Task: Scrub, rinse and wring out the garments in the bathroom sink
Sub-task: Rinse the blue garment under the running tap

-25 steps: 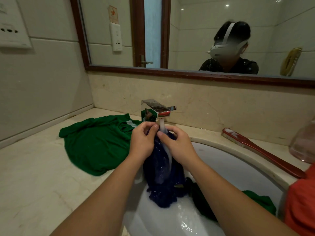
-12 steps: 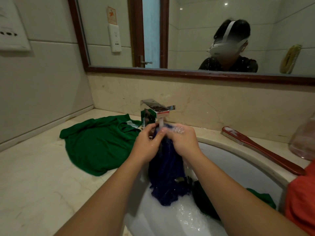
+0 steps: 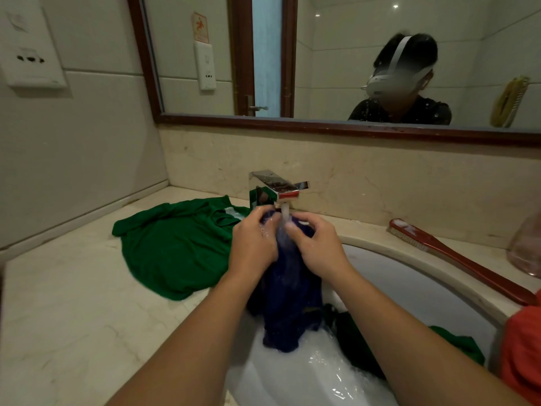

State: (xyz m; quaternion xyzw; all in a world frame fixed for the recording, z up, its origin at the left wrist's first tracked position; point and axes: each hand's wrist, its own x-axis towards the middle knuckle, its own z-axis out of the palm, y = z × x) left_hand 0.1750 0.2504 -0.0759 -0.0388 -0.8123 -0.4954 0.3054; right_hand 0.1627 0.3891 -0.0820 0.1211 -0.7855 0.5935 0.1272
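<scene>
A wet blue garment (image 3: 288,300) is gripped by the curled fingers of the left hand (image 3: 254,243) and right hand (image 3: 317,247), bunched under the running tap (image 3: 276,189), hanging into the sink (image 3: 409,276).

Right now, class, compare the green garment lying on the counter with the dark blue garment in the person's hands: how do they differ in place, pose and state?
The green garment lies spread on the counter; the blue garment hangs bunched over the sink.
No hand touches the green garment; the left hand and right hand grip the blue garment.
Water from the faucet runs onto the blue garment, not the green garment.
Both are plain-coloured cloth.
</scene>
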